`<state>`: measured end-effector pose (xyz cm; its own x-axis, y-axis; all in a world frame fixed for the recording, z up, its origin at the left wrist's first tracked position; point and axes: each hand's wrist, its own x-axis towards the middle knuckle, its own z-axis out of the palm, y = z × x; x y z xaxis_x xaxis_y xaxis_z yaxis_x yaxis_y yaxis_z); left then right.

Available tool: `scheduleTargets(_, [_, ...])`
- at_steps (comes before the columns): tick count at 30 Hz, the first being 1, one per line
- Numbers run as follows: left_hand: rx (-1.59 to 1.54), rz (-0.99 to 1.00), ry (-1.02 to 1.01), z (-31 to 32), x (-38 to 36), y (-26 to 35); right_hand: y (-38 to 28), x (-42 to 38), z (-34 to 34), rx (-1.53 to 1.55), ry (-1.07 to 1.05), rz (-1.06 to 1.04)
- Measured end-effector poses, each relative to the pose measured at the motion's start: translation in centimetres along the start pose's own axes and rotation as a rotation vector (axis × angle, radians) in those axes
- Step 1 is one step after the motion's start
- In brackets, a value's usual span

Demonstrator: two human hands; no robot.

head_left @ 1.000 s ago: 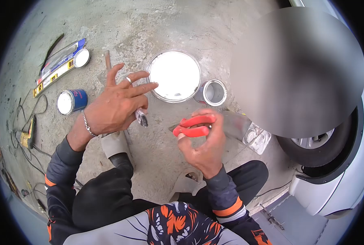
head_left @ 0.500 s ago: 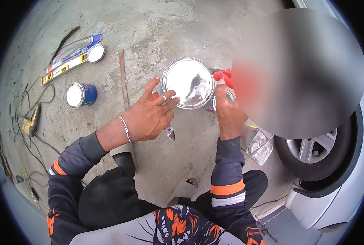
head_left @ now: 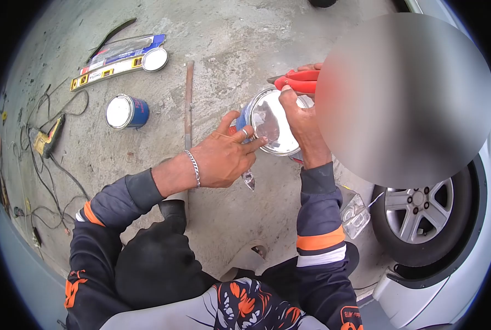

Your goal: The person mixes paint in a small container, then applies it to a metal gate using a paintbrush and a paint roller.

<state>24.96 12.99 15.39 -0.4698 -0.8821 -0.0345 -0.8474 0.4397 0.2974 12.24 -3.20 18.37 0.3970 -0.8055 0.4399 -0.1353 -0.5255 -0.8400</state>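
A blue paint can [head_left: 244, 116] stands in front of me, its shiny round top facing up and mirroring dark shapes. My left hand [head_left: 227, 158] lies at its near left rim, fingertips reaching over the edge. A tool [head_left: 248, 180] runs under that hand: a bit of red shows by the thumb and a silvery tip sticks out below the palm. My right hand [head_left: 306, 125] is closed round red-handled pliers [head_left: 297, 82], thumb along the near handle, dark jaws at the can's far rim. A round blur hides the handle ends.
To the left stand a smaller blue can [head_left: 121, 113] and a spirit level [head_left: 107, 72] with a round lid [head_left: 155, 59] at its end. A yellow-black power tool [head_left: 46, 137] lies among cords. A metal bar [head_left: 188, 102] lies on the concrete. A car wheel [head_left: 420, 210] stands at right.
My right hand and the pliers have shifted up and left over the can's rim, and the jaws now show. My view has shifted, so the things on the floor appear further right.
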Motion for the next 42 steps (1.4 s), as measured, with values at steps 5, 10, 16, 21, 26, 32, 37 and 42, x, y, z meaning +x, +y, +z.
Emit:
scheduleTargets(5, [0.013, -0.015, 0.002, 0.3, -0.1, 0.2, -0.2, 0.2, -0.4, -0.098, -0.069, 0.012])
scheduleTargets(10, [0.073, -0.023, 0.008, 0.4, -0.1, 0.7, 0.0, -1.3, -0.1, -0.105, -0.185, 0.12])
scheduleTargets(16, [0.068, -0.038, 0.028, 1.0, -0.6, 1.1, -1.8, -2.0, -0.6, 0.022, -0.13, 0.062])
scheduleTargets(21, [0.05, -0.051, 0.102, 1.8, -0.6, 1.4, -2.0, -3.7, -1.0, -0.129, -0.248, 0.123])
scheduleTargets(26, [0.061, -0.047, 0.134, 1.9, -0.9, 1.4, -1.8, -5.2, -1.4, -0.04, -0.275, 0.121])
scheduleTargets(32, [0.051, -0.052, 0.143, 2.2, -1.1, 1.2, -1.6, -6.2, -1.5, 0.045, -0.281, 0.167])
scheduleTargets(37, [0.041, -0.069, 0.093, 1.8, -0.9, 1.1, -2.9, -5.8, -1.9, 0.161, -0.191, 0.179])
scheduleTargets(42, [0.073, -0.065, 0.116, 1.8, -0.8, 1.0, -2.5, -6.3, -2.9, 0.057, -0.318, 0.201])
